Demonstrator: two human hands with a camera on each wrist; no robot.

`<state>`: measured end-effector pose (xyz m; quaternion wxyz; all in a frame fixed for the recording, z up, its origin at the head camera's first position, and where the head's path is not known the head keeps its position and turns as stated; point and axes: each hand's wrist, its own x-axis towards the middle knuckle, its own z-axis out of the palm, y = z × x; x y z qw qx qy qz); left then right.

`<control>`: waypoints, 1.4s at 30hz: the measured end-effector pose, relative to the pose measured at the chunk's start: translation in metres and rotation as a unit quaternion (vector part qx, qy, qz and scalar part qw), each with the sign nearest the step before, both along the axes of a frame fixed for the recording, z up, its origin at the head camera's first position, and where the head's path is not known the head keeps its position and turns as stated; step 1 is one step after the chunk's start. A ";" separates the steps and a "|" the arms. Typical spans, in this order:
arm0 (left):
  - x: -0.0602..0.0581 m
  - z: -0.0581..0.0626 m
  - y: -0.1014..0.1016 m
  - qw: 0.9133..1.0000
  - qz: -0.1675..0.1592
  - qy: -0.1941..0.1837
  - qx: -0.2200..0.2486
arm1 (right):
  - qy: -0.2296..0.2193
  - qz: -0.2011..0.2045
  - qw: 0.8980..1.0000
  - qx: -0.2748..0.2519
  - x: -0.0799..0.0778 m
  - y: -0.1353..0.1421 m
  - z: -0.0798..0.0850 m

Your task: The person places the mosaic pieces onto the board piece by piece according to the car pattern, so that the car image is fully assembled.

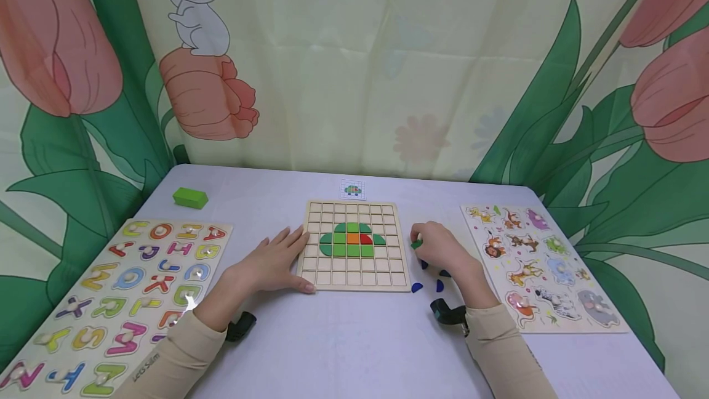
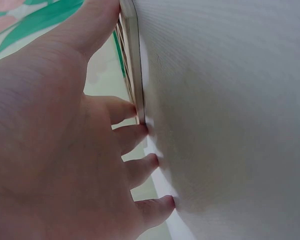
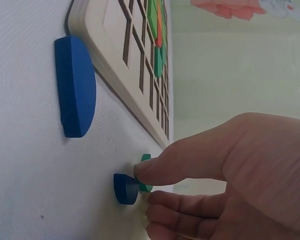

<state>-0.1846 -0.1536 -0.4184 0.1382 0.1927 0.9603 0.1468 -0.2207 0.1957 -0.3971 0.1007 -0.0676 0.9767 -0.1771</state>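
Note:
A square wooden grid board (image 1: pixel 354 279) lies mid-table, with green, orange and red pieces (image 1: pixel 353 239) set in its middle cells. My left hand (image 1: pixel 271 263) rests at the board's left side, fingers spread; in the left wrist view the thumb (image 2: pixel 97 25) touches its edge. To the right of the board, my right hand (image 1: pixel 440 246) pinches a small dark green piece (image 1: pixel 416 243) between thumb and fingers. The right wrist view shows that green piece (image 3: pixel 146 159) partly hidden by the thumb. Several blue rounded pieces (image 1: pixel 417 287) lie below this hand, one blue piece (image 3: pixel 126 189) close to the thumb.
A small pattern card (image 1: pixel 352 189) lies behind the board. On the left are an alphabet puzzle board (image 1: pixel 124 300) and a bright green block (image 1: pixel 190 198). An animal puzzle board (image 1: pixel 545 270) lies on the right. A printed curtain (image 1: pixel 354 79) hangs behind the table.

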 end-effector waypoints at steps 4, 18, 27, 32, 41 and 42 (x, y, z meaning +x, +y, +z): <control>0.000 0.000 0.000 1.000 0.000 0.001 0.000 | -0.006 -0.003 1.000 -0.008 0.000 0.000 0.001; 0.000 0.002 0.002 1.000 0.003 -0.008 0.009 | -0.006 -0.007 0.999 -0.034 0.001 0.000 -0.004; 0.002 0.002 0.002 1.000 0.003 0.001 0.010 | 0.022 0.009 0.999 -0.038 -0.002 0.000 -0.002; 0.002 0.002 0.001 1.000 0.001 0.006 0.003 | 0.043 0.019 0.998 -0.046 -0.001 0.000 0.002; 0.000 0.000 0.000 1.000 -0.004 0.005 -0.001 | 0.064 0.050 0.992 -0.101 -0.004 -0.009 0.001; 0.000 0.000 0.000 1.000 -0.004 0.005 -0.001 | 0.060 0.049 0.991 -0.109 -0.003 -0.011 0.001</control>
